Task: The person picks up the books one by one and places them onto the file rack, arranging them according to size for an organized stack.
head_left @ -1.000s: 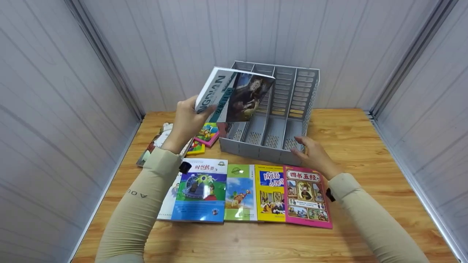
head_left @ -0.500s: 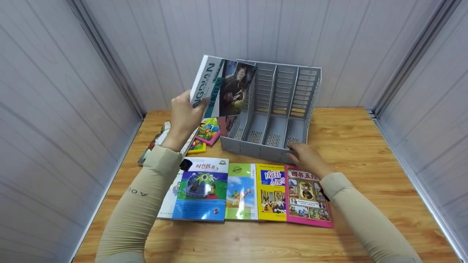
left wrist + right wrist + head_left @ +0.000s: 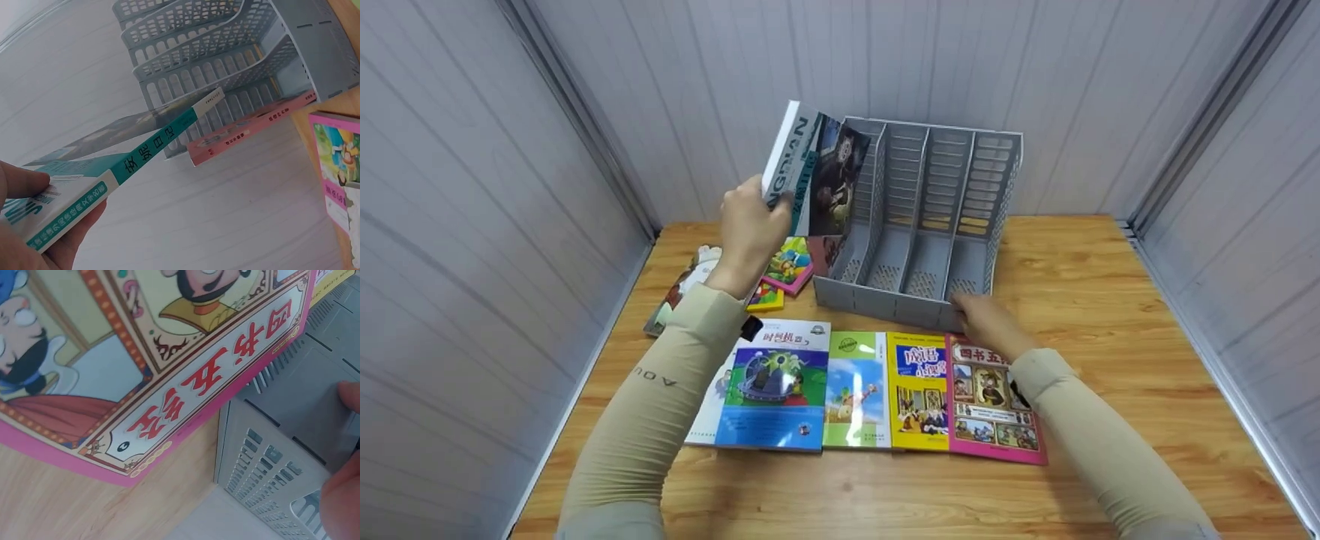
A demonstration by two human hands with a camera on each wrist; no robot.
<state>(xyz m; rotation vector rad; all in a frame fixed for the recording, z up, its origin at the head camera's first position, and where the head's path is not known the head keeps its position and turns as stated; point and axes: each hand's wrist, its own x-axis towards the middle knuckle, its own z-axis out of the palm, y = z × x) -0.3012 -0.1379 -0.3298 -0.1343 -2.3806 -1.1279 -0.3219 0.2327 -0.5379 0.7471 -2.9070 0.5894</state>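
Observation:
My left hand (image 3: 754, 232) holds a paperback book (image 3: 834, 184) in the air, thumb on its cover and fingers underneath. In the left wrist view its teal spine (image 3: 149, 147) faces the camera, and the book's far end overlaps the left part of a grey file organizer (image 3: 877, 301). The organizer has several tall slots with slatted backs. Along its left side stands a pink-spined book (image 3: 250, 128). My right hand (image 3: 990, 322) grips the organizer's front right corner; the right wrist view shows only parts of its thumb and finger at the edge.
In front of the organizer lies a row of books: a blue one (image 3: 772, 420), a green one (image 3: 851, 435), a yellow one (image 3: 919, 375) and a pink one (image 3: 997, 446). More books, including a small pink-edged one (image 3: 790, 264), lie left of it. Panel walls (image 3: 750, 67) enclose the table.
The left hand has shifted the book left and up, turning its cover more edge-on. My right hand has moved left onto the organizer's front corner and grips it.

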